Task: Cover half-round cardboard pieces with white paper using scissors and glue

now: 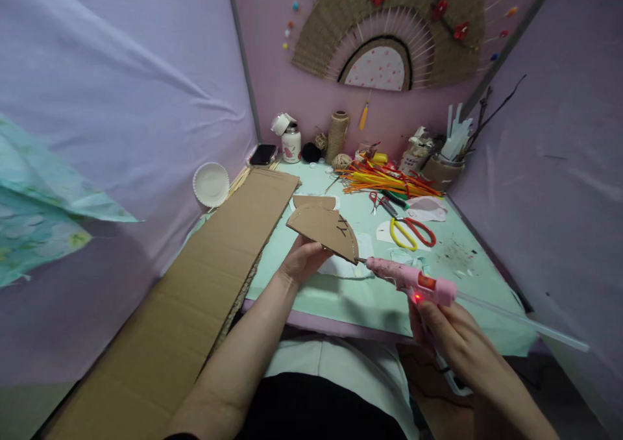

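My left hand [302, 260] grips a half-round piece of brown cardboard [324, 229] by its straight lower edge, tilted above the table. A thin glossy line runs along its curved edge, and dark pen marks show near the right side. In my right hand [445, 330] is a pink hot glue gun [402, 274], its red light lit and a long clear glue stick [525, 317] poking out of the back. The nozzle meets the cardboard's right corner, or is very near it. Behind lies another cardboard piece [314, 202] with a white border, and white cloth [348, 268] is underneath.
A long cardboard sheet [214, 258] covers the table's left side. Scissors with red and yellow handles [411, 232] and small red scissors [374, 201] lie at right. Behind them are orange and yellow strips [384, 180], a twine spool [337, 136], a white jar [291, 145] and a phone [263, 155].
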A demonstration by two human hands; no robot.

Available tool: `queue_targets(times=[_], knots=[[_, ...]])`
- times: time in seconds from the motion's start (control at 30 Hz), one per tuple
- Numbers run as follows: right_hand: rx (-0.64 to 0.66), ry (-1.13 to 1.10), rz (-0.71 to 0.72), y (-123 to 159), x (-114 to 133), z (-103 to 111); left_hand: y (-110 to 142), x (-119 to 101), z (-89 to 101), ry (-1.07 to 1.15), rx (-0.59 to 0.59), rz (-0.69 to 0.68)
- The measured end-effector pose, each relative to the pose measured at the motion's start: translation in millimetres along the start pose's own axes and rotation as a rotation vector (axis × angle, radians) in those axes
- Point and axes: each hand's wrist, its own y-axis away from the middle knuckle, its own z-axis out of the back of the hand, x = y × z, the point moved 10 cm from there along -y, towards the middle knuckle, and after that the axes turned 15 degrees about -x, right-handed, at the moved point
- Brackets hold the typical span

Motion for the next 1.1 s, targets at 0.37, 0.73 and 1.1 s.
queue_targets(times=[0.37,0.73,1.1], knots=[[-0.037,-0.189,0.049,-7,26,-4,8,14,-12.4,-0.108,0.102,0.047],[0.067,-0.161,0.158,-8,47,-18,4,24,-7.6,-0.326,0.172,0.01],[0.07,-0.105,0.199,-9,44,-19,7,21,-10.3,-0.31,0.157,0.017]])
